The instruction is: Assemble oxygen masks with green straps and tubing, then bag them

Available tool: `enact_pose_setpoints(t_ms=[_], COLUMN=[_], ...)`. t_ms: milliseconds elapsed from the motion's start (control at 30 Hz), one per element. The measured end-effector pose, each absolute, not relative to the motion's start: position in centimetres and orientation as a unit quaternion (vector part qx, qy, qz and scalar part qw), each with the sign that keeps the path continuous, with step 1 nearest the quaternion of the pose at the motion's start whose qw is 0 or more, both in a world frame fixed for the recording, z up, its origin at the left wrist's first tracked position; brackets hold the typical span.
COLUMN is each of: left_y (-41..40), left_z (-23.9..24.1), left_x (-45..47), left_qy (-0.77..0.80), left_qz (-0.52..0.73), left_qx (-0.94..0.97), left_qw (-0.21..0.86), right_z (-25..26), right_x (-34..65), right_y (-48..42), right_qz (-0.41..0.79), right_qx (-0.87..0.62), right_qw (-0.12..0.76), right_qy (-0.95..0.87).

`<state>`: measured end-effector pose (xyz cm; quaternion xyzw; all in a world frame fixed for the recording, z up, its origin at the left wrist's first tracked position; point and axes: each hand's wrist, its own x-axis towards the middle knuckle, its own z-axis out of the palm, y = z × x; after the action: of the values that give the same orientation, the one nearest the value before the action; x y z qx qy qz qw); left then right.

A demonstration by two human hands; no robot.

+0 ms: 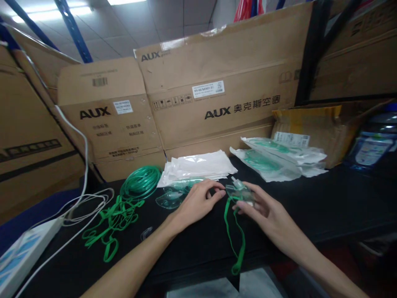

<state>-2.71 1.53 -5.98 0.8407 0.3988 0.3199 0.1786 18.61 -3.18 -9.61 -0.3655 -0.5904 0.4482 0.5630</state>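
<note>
My right grip (pixel 268 207) holds a clear oxygen mask (pixel 240 192) over the surface (pixel 341 207), green strap (pixel 228 231) already on; end fixing unclear. My left grip (pixel 198 200): narrow, contents I cannot tell. Unattached: the loose straps (pixel 124 215), left of other masks (pixel 170 198).

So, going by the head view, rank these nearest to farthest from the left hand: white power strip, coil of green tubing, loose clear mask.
From the left hand:
1. Loose clear mask: just to its left, close by the wrist.
2. Coil of green tubing: farther left, past the mask.
3. White power strip: far left, at the picture's edge.
</note>
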Motion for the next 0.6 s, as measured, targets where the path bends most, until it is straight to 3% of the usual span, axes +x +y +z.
enact_pose_setpoints(t_ms=[133, 400, 600], left_y=[1.1, 2.3, 6.8], left_z=[-5.8, -1.1, 4.3], left_x=[-2.5, -6.5, -15.0], left_qy=[0.401, 0.542, 0.704], left_qz=[0.309, 0.318, 0.140], left_qx=[0.850, 0.778, 0.692], left_qw=[0.145, -0.007, -0.079], right_z=[-10.4, -10.1, -10.4], right_x=[18.5, 18.2, 18.1], right_y=[-2.8, -2.9, -3.3], right_qz=[0.427, 0.402, 0.347], right_qx=[-0.355, -0.358, -0.377], right_qw=[0.509, 0.497, 0.540], right_qy=[-0.657, -0.681, -0.668])
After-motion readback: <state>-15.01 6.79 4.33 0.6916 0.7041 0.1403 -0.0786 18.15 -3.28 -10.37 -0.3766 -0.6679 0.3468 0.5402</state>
